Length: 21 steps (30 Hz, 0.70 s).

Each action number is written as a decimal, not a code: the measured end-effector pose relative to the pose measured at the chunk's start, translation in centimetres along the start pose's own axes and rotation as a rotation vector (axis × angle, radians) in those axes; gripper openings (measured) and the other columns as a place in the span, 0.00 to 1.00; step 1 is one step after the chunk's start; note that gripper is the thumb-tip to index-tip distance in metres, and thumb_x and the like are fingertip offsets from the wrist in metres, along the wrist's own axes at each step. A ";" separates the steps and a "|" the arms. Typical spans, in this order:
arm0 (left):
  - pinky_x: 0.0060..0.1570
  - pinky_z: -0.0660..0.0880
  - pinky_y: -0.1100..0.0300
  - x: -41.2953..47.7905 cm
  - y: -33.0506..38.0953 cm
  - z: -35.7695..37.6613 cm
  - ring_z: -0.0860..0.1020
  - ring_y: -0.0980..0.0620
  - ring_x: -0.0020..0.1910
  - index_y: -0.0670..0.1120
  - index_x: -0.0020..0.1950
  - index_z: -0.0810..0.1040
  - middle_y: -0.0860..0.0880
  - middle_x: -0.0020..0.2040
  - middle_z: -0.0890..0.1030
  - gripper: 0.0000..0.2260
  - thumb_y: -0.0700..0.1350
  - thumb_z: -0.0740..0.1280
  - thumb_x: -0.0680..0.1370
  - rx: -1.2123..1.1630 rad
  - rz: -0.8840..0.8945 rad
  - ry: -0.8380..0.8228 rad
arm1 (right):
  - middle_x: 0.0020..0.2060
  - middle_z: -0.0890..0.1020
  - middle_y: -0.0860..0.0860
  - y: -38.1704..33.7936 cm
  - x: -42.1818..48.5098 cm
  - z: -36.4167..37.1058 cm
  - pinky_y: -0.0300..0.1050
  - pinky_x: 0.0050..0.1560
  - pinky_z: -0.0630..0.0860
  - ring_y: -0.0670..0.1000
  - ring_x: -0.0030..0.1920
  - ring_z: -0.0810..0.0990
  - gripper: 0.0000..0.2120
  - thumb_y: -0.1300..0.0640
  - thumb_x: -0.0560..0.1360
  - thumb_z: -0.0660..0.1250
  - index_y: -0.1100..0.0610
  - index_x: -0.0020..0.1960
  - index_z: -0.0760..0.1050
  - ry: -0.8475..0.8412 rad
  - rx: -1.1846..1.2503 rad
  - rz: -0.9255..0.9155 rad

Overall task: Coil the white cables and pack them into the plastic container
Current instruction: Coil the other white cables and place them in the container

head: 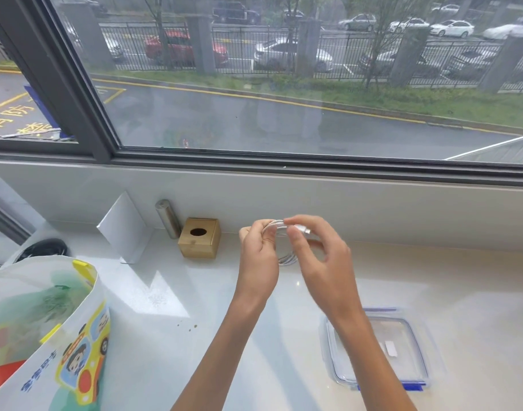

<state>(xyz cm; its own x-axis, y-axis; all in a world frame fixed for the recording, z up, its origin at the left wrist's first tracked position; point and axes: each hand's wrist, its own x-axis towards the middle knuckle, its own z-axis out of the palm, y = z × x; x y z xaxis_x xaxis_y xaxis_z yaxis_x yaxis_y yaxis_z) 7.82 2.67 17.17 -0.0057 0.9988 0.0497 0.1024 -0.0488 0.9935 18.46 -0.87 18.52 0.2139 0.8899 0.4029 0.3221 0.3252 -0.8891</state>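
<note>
A white counter point(195, 336) sits under the window. On it are a wooden box point(199, 238) at 11 o'clock, a printed bag point(43, 336) at 8, and a clear plastic container point(402, 351) at 4.

A wooden box point(199, 238) sits beside a metal cylinder point(168, 218).

White cable point(279, 226), blue-edged clear container point(379, 348)

Two hands, the left hand point(258, 256) and right hand point(319, 256), share one white cable point(279, 226). One plastic container point(417, 345), one wooden block point(199, 237), one printed bag point(46, 336).
</note>
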 end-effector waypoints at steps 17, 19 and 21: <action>0.47 0.67 0.79 -1.0 1.1 -0.2 0.71 0.74 0.47 0.48 0.52 0.78 0.48 0.54 0.69 0.12 0.39 0.55 0.84 0.051 0.061 -0.055 | 0.46 0.78 0.45 1.4 0.5 0.0 0.41 0.39 0.78 0.45 0.45 0.80 0.10 0.59 0.77 0.71 0.48 0.52 0.72 -0.029 -0.186 -0.031; 0.47 0.68 0.78 -0.8 0.9 -0.4 0.71 0.73 0.46 0.47 0.53 0.78 0.48 0.54 0.69 0.11 0.40 0.56 0.83 0.015 0.024 -0.078 | 0.47 0.75 0.45 1.6 0.6 0.2 0.34 0.41 0.74 0.42 0.45 0.77 0.12 0.58 0.78 0.69 0.49 0.58 0.71 -0.041 -0.289 -0.074; 0.47 0.68 0.77 -0.8 0.8 -0.4 0.70 0.71 0.48 0.45 0.53 0.78 0.45 0.55 0.71 0.11 0.43 0.55 0.84 0.002 0.008 -0.089 | 0.49 0.71 0.46 1.8 0.6 0.7 0.36 0.43 0.72 0.44 0.44 0.75 0.16 0.59 0.78 0.69 0.51 0.63 0.72 -0.029 -0.370 -0.086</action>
<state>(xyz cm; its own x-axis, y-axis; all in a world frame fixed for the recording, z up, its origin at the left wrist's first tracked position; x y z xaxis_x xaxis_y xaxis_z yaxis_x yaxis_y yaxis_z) 7.55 1.85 18.00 0.0832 0.9954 0.0484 0.1042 -0.0570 0.9929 18.53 0.48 17.00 0.1472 0.8746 0.4619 0.6504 0.2663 -0.7114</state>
